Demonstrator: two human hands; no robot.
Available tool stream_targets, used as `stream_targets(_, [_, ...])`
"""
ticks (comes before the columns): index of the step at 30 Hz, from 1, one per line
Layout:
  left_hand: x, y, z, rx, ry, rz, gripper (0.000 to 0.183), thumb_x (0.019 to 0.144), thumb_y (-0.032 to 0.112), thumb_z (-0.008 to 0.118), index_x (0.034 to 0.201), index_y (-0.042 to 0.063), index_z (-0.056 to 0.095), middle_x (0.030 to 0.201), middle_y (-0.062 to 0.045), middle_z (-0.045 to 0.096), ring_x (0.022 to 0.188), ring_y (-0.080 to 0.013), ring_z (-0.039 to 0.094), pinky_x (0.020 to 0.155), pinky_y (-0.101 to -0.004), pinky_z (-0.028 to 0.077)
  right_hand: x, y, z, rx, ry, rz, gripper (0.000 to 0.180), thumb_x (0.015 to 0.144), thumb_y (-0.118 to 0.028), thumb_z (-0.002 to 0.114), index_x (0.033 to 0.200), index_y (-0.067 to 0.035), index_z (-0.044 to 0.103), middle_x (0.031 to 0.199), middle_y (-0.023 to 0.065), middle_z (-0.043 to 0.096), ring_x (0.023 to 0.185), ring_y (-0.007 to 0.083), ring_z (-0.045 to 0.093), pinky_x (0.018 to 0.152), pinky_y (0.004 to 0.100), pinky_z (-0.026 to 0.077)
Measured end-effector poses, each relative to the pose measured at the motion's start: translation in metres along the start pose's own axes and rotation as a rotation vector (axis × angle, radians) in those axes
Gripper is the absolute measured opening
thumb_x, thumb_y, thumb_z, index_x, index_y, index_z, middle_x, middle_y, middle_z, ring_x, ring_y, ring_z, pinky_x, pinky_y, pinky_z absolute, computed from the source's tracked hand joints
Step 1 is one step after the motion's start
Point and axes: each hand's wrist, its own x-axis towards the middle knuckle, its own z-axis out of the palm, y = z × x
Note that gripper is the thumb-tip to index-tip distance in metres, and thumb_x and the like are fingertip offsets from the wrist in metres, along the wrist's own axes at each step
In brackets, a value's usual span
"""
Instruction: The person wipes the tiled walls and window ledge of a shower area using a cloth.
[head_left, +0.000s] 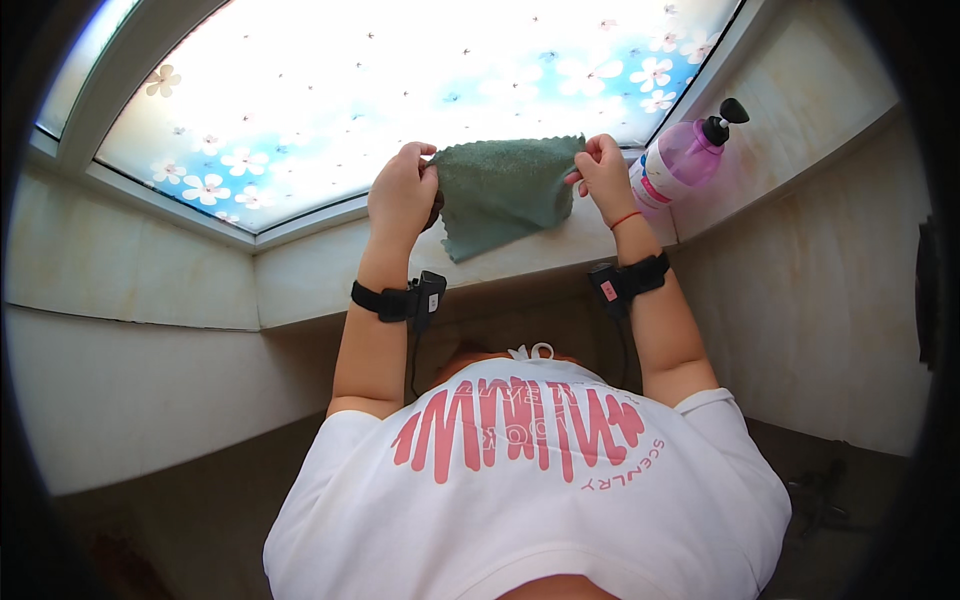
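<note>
A green cleaning cloth (506, 195) with a scalloped edge is stretched between my two hands over the window sill. My left hand (405, 184) pinches its upper left corner, with the thumb and fingertips on the edge. At the upper right corner, my right hand (600, 172) grips the cloth between thumb and fingers. The lower part of the cloth hangs down, its lower left corner in front of the sill tiles. Just right of my right hand stands a pink pump bottle (686, 157) with a black pump head and a label.
Behind the cloth is a window (360, 97) with flower-patterned film, set in a white frame (180, 199). Marbled tiles cover the sill (322, 285) and the walls (802, 277) on both sides. Each forearm wears a black strap with a small cabled device (431, 300).
</note>
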Motion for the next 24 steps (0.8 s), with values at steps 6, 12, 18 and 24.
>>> stream_targets(6, [-0.023, 0.047, -0.047, -0.325, 0.196, 0.095, 0.011, 0.087, 0.005, 0.062, 0.097, 0.004, 0.066, 0.089, -0.005, 0.070, 0.067, -0.0096, 0.057, 0.063, -0.0233, 0.046, -0.042, -0.048, -0.031, 0.302, -0.015, -0.256, 0.021, 0.089, 0.001, 0.057, 0.108, 0.001, 0.049, 0.094, 0.0082, 0.056, 0.083, 0.0149, 0.064, 0.070, 0.0244, 0.054])
stream_targets(12, [-0.061, 0.006, -0.065, -0.438, -0.328, -0.076, 0.011, 0.084, -0.001, 0.055, 0.093, 0.002, 0.061, 0.084, 0.000, 0.062, 0.069, -0.0042, 0.049, 0.062, -0.0198, 0.042, -0.073, 0.006, -0.038, -0.122, -0.356, -0.197, 0.018, 0.084, -0.006, 0.069, 0.099, 0.001, 0.062, 0.094, 0.0042, 0.059, 0.077, 0.0087, 0.057, 0.069, 0.0232, 0.049])
stream_targets(18, [-0.096, -0.043, -0.045, -0.328, -0.488, -0.282, 0.014, 0.081, 0.002, 0.057, 0.095, 0.000, 0.060, 0.082, -0.004, 0.062, 0.075, -0.0126, 0.056, 0.069, -0.0271, 0.048, -0.092, 0.034, -0.018, -0.120, -0.532, 0.132, 0.017, 0.086, -0.010, 0.068, 0.098, 0.001, 0.064, 0.077, 0.0020, 0.060, 0.063, 0.0086, 0.057, 0.056, 0.0236, 0.047])
stream_targets(24, [-0.121, -0.033, -0.041, -0.375, -0.631, -0.422, 0.014, 0.080, 0.003, 0.058, 0.094, 0.002, 0.057, 0.082, -0.002, 0.059, 0.077, -0.0108, 0.055, 0.069, -0.0268, 0.047, -0.111, 0.027, -0.037, -0.136, -0.561, 0.230, 0.019, 0.088, -0.015, 0.066, 0.100, 0.000, 0.065, 0.071, -0.0003, 0.059, 0.053, 0.0062, 0.054, 0.047, 0.0213, 0.043])
